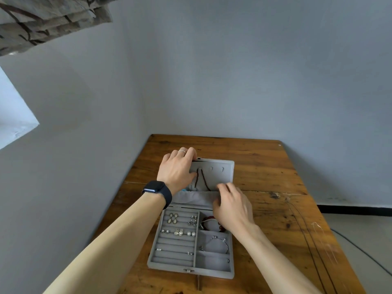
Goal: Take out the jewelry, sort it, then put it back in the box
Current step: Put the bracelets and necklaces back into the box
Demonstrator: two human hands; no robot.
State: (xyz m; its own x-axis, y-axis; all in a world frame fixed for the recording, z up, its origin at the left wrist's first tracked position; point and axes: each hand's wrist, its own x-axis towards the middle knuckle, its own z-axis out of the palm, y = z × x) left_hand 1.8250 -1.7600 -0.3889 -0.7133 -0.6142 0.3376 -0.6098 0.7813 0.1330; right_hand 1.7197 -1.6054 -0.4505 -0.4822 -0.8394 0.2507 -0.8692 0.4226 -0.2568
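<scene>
The grey jewelry box (pixel 212 272) is sat open on the wooden table (pixel 265 166). Its lid (pixel 226 172) is gripped at the top edge by the left hand (pixel 177 168). The right hand (pixel 231 205) is curled at the lid's fabric pocket (pixel 191 198); whether anything's pinched can't be told tbh. Earrings (pixel 173 218), a red bead bracelet (pixel 209 218) and a silver bangle (pixel 220 240) are kept in the tray.

My grey velvet jewelry box (pixel 169 266) lies open on the desk (pixel 265 166). My left hand (pixel 177 168) grips its upright lid (pixel 224 176), where a dark beaded necklace (pixel 204 179) hangs. Earrings (pixel 172 218) fill the left slots. A red bead bracelet (pixel 209 218) and a silver bangle (pixel 219 240) occupy separate right compartments.
</scene>
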